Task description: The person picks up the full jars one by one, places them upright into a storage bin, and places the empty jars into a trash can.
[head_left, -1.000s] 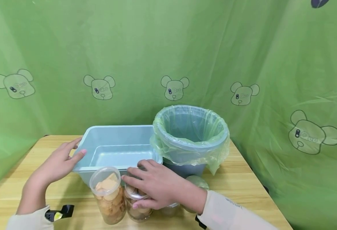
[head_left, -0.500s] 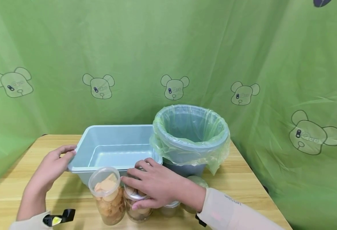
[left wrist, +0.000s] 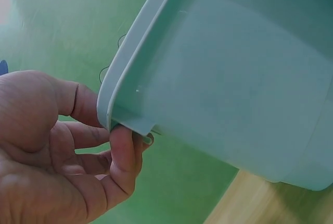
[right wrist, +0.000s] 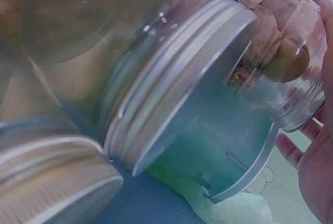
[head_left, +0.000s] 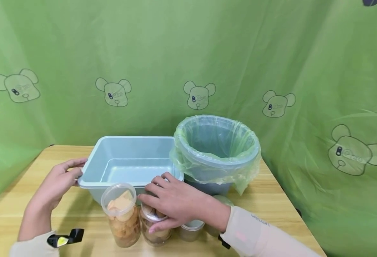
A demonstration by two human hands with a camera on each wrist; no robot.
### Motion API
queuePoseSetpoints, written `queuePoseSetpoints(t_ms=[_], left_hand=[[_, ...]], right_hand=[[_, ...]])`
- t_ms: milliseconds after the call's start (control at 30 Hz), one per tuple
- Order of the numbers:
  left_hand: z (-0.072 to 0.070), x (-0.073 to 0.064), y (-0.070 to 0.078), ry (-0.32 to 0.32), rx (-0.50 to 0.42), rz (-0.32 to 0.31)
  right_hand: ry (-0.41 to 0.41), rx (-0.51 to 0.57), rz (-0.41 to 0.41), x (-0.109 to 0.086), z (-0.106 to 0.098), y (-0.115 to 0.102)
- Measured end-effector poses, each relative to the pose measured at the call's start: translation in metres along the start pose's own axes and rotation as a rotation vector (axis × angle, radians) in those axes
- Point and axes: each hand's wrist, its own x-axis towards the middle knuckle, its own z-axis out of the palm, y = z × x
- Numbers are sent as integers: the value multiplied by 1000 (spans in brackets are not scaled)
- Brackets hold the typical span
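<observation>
My left hand (head_left: 56, 182) grips the left end of a light blue plastic basin (head_left: 93, 182). In the left wrist view, its fingers curl round the corner of the basin's rim (left wrist: 125, 62). My right hand (head_left: 175, 201) holds a clear jar (head_left: 156, 233) of brown, walnut-like pieces from above, thumb on the near side and fingers over the top. The right wrist view shows this jar (right wrist: 270, 41) beside the fingers. To its left, close against the basin's front, a taller clear jar (head_left: 124, 225) of orange-tan pieces stands with its mouth facing up.
A blue bin (head_left: 219, 162) lined with a thin green bag (head_left: 240, 178) stands right of the basin. A small clear tub (head_left: 191, 232) and a rounded clear container (head_left: 224, 200) sit near my right forearm. Silver-lidded jars (right wrist: 182, 88) fill the right wrist view. A green curtain (head_left: 156, 46) hangs behind.
My left hand has shifted its hold, its thumb moving from inside the basin out to the rim. The basin's left end has moved slightly left. My right hand stays on the jar.
</observation>
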Motion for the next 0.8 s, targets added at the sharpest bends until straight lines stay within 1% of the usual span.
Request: queuePoseSetpoints(t_ms=[200,400,800], left_hand=[[-1,0,0,-12,-24,6],[-1,-1,0,-11,-30,10],[-2,0,0,-23,-65,5]], right_hand=[[15,-3,-9,1,-1,0],[15,-18,-10,2,-5,1],[-3,15,-21,8,-28,11]])
